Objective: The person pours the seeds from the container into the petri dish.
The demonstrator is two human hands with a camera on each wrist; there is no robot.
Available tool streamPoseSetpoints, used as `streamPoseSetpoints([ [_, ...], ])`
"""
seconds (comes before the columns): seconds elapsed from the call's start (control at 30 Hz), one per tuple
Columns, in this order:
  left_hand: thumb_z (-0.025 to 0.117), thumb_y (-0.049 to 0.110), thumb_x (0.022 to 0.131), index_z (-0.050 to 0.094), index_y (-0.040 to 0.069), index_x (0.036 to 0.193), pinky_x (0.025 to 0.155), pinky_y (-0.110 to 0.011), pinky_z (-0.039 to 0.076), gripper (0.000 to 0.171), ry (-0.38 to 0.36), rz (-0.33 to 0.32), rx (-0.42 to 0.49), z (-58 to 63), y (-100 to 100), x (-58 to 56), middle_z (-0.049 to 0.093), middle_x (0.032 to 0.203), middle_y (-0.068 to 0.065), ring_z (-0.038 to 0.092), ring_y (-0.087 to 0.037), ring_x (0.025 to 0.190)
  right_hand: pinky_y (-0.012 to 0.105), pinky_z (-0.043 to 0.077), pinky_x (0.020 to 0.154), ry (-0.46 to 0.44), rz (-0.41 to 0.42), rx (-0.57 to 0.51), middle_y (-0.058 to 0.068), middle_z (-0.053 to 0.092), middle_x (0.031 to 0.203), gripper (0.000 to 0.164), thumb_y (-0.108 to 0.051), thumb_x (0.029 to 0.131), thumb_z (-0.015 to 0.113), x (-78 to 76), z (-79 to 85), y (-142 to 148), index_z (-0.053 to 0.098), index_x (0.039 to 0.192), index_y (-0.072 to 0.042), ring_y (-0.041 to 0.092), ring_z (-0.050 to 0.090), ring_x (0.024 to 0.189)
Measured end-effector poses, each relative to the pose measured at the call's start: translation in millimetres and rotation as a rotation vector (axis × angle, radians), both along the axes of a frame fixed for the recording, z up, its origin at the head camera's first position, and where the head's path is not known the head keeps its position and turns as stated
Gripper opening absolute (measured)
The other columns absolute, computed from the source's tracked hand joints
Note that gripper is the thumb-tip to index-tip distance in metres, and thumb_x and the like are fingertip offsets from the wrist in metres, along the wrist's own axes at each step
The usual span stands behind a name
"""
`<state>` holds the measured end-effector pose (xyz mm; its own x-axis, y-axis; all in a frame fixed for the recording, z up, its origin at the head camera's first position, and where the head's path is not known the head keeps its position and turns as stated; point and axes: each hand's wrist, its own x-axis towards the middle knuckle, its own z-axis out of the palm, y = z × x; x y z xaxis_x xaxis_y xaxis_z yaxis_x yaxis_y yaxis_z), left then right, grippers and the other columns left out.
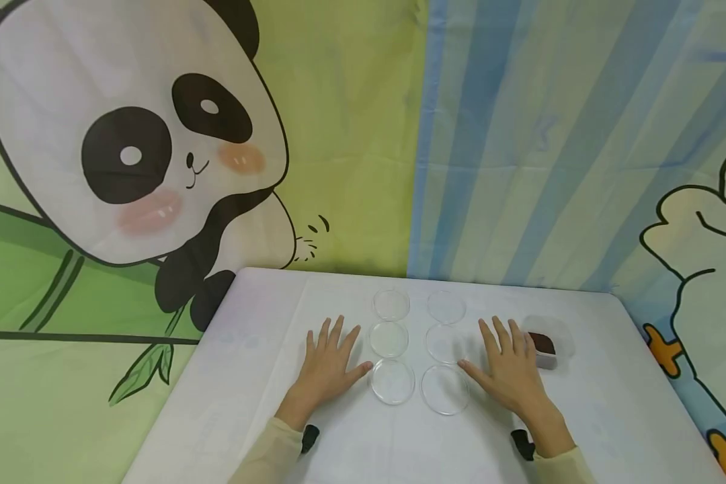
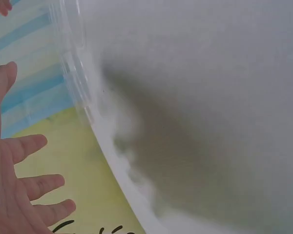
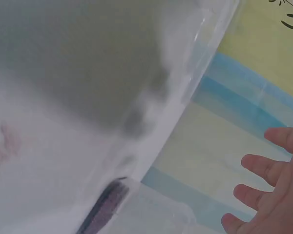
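Observation:
Several clear round dishes, like petri dish halves, lie flat in two columns between the hands. My left hand has its fingers spread, palm down, left of the columns; its thumb tip is close to the near left dish. On the other side, my right hand is likewise spread, its thumb close to the near right dish. Neither hand holds anything. Just right of the right fingers stands a small clear plastic box with a dark brown thing in it, partly hidden by the hand.
A white table bears everything. Behind it hangs a printed cloth with a panda and stripes. Dark wrist straps show at the left wrist and the right wrist.

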<state>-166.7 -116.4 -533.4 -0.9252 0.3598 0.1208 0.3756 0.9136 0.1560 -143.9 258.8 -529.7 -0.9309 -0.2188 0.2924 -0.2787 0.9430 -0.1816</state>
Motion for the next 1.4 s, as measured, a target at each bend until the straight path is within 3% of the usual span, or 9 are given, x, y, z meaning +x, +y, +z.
streamPoseSetpoints([
  [0.4,0.048,0.066,0.096,0.039,0.014,0.154,0.111,-0.067,0.022,0.078,-0.013,-0.021,0.106,10.6,5,-30.5,0.030,0.159,-0.018,0.025,-0.041,0.145,0.071,0.007,0.111,0.003,-0.056,-0.041,0.031,0.027,0.154,0.102,-0.065,0.087,0.066,-6.1,25.7,36,0.026,0.156,-0.001,0.053,0.015,0.142],
  [0.87,0.050,0.063,0.097,0.032,0.011,0.156,0.113,-0.060,0.026,0.081,-0.122,-0.029,0.135,15.6,37,-79.4,0.029,0.159,-0.018,0.028,-0.038,0.145,0.075,0.022,0.101,0.074,-0.079,-0.139,0.036,0.034,0.146,0.107,-0.050,0.076,0.083,-20.2,27.6,88,0.032,0.150,0.007,0.059,0.029,0.131],
  [1.17,0.054,0.066,0.094,0.030,0.002,0.155,0.114,-0.052,0.029,0.091,-0.237,0.021,0.183,6.8,56,-116.3,0.033,0.157,-0.020,0.031,-0.038,0.144,0.081,0.017,0.097,-0.069,-0.126,-0.297,0.040,0.025,0.150,0.115,-0.044,0.076,0.086,-23.3,13.3,120,0.021,0.155,0.006,0.063,0.021,0.133],
  [1.4,0.057,0.077,0.084,0.035,-0.003,0.151,0.109,-0.048,0.038,0.107,-0.265,0.038,0.134,-5.6,62,-136.7,0.041,0.151,-0.021,0.039,-0.036,0.138,0.080,0.022,0.097,-0.177,-0.142,-0.409,0.045,0.019,0.150,0.121,-0.041,0.077,0.087,-22.5,6.4,129,0.009,0.156,0.008,0.066,0.018,0.133],
])
